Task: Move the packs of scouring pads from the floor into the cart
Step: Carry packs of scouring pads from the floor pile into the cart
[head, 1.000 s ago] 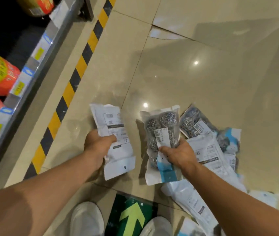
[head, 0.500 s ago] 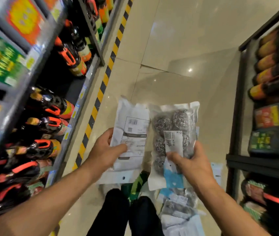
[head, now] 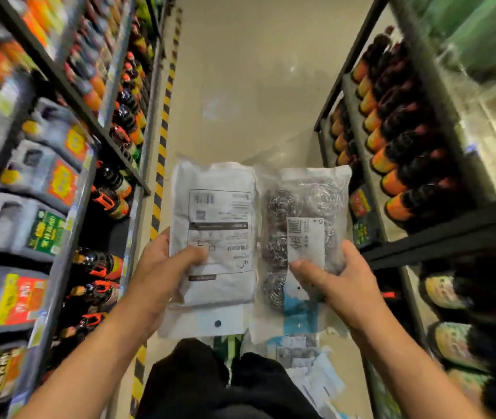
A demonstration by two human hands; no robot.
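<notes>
My left hand [head: 162,267] grips a pack of scouring pads [head: 219,213] with its white printed back facing me. My right hand [head: 340,282] grips a second pack [head: 304,207] whose clear front shows several steel-wool pads and a white label. Both packs are held up side by side at chest height, edges nearly touching. More packs [head: 304,361] lie in a pile on the floor below, by my right leg. No cart is in view.
Shelves of dark bottles and grey jugs [head: 47,182] line the left side. A dark rack of bottles [head: 398,140] stands on the right. A yellow-black striped floor strip [head: 162,146] runs along the left shelf. Beige tiled aisle [head: 249,86] stretches ahead.
I have risen from near the floor, lifting both packs up with me. The view tilted up from the floor pile to the aisle and shelves.
</notes>
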